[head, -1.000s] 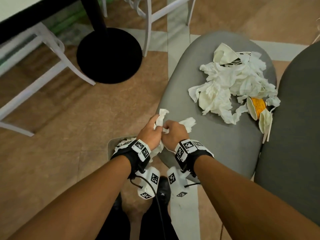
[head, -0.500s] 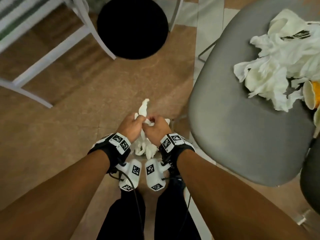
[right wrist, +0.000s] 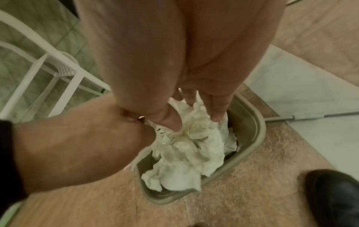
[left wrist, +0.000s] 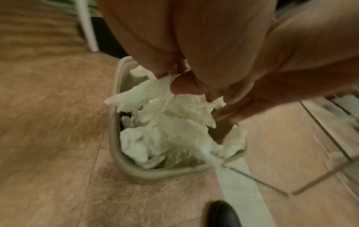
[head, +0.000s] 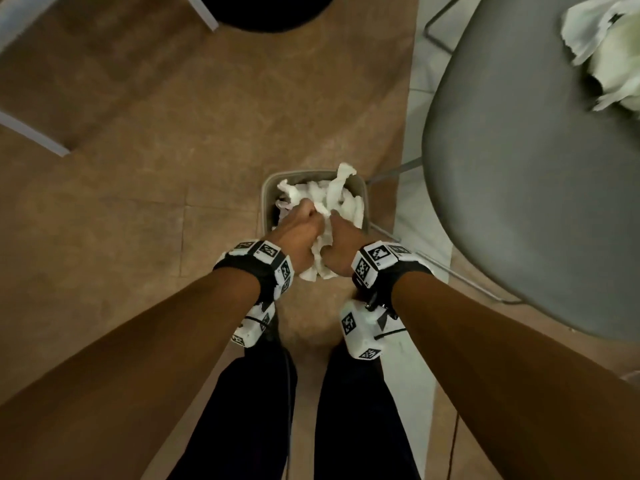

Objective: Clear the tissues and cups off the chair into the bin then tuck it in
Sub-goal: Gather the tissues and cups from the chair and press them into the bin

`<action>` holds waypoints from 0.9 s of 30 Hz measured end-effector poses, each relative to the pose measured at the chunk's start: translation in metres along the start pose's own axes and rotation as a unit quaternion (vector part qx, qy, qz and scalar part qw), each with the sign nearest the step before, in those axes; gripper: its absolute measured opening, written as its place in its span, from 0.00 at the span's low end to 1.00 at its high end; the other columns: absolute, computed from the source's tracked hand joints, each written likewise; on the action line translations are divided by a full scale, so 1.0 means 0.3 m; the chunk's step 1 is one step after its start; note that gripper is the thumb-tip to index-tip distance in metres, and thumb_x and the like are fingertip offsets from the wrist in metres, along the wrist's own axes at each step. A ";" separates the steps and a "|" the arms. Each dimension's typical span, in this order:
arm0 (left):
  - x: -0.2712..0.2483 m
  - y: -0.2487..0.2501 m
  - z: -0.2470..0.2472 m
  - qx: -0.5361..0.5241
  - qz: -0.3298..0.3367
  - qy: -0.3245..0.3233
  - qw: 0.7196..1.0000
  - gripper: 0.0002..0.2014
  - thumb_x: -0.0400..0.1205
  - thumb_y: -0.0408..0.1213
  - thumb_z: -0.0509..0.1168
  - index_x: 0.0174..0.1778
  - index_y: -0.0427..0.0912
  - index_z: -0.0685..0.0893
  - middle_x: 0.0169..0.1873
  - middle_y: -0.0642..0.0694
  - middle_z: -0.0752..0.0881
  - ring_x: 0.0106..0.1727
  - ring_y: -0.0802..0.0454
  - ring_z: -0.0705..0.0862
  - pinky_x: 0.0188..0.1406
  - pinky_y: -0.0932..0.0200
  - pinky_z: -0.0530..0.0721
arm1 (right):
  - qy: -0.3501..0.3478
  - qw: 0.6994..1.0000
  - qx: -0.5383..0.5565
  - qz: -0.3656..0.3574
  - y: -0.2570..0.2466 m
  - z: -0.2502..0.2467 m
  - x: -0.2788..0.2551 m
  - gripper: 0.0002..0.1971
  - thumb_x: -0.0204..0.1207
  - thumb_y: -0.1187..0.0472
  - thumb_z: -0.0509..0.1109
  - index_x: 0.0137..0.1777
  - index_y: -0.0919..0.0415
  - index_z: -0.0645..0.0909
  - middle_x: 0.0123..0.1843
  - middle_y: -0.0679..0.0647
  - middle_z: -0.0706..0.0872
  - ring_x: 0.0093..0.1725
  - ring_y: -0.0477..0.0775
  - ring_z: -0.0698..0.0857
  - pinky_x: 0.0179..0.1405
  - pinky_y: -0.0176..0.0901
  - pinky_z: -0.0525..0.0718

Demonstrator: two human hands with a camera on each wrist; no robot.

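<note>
Both hands — left hand (head: 299, 230), right hand (head: 341, 244) — now pinch the tissues (head: 323, 202) above the bin (head: 266, 199).

White frame (right wrist: 64, 73) and black round base (head: 266, 10) — on brown floor (head: 138, 150).

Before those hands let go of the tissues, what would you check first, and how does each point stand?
1. Crumpled white tissue wad held by both hands: ok, left hand and right hand pinch it.
2. Wad above the small beige plastic bin: ok, hands sit over its opening.
3. Room in the bin: not ok, tissues already pile to the rim, one strip pokes above it.
4. Bin standing upright on the floor: ok.
5. Grey chair seat cleared: not ok, more white tissues lie on it.
6. Cups on the chair: cannot tell, out of view.
</note>
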State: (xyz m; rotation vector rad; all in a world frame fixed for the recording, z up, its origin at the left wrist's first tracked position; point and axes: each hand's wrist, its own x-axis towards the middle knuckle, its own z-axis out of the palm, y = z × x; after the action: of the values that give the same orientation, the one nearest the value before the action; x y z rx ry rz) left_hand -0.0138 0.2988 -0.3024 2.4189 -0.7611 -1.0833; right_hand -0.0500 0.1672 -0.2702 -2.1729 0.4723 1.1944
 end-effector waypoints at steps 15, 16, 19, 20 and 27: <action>-0.050 0.190 -0.255 0.089 -0.074 -0.138 0.984 0.28 0.80 0.23 0.59 0.74 0.51 0.80 0.69 0.42 0.82 0.66 0.42 0.82 0.50 0.60 0.75 | 0.058 0.997 -0.022 -0.048 -0.045 -0.129 -0.151 0.20 0.82 0.54 0.63 0.72 0.58 0.76 0.68 0.59 0.84 0.64 0.61 0.84 0.51 0.44 0.78; -0.056 0.231 -0.296 0.107 -0.070 -0.131 0.983 0.25 0.81 0.24 0.60 0.72 0.50 0.81 0.66 0.41 0.84 0.65 0.42 0.83 0.49 0.59 0.74 | 0.059 0.997 -0.015 -0.051 -0.062 -0.148 -0.174 0.19 0.82 0.54 0.63 0.71 0.58 0.76 0.66 0.59 0.85 0.62 0.61 0.85 0.48 0.44 0.77; -0.062 0.335 -0.405 0.140 -0.059 -0.124 0.981 0.20 0.80 0.27 0.63 0.65 0.49 0.85 0.58 0.41 0.87 0.54 0.41 0.85 0.47 0.56 0.77 | 0.066 0.996 0.020 -0.052 -0.091 -0.230 -0.246 0.19 0.81 0.54 0.63 0.70 0.56 0.77 0.66 0.59 0.84 0.63 0.62 0.84 0.53 0.47 0.81; -0.060 0.368 -0.436 0.142 -0.064 -0.119 0.981 0.18 0.79 0.27 0.64 0.61 0.49 0.87 0.55 0.42 0.88 0.50 0.41 0.86 0.44 0.55 0.77 | 0.074 0.995 0.036 -0.053 -0.091 -0.264 -0.269 0.18 0.81 0.54 0.63 0.70 0.56 0.77 0.66 0.58 0.85 0.63 0.62 0.85 0.57 0.49 0.83; 0.049 0.659 -0.615 0.135 -0.067 0.034 0.988 0.08 0.81 0.38 0.60 0.45 0.48 0.85 0.42 0.43 0.88 0.46 0.39 0.86 0.43 0.54 0.80 | 0.188 0.932 0.298 -0.086 0.043 -0.564 -0.439 0.12 0.71 0.54 0.62 0.46 0.40 0.85 0.45 0.54 0.93 0.48 0.62 0.91 0.54 0.60 0.89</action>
State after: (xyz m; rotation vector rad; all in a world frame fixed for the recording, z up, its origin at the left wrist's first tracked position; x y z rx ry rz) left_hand 0.0729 0.1577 -0.0882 2.7547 -0.7743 -0.9949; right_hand -0.0204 0.0484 -0.0938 -1.8441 0.6851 0.4458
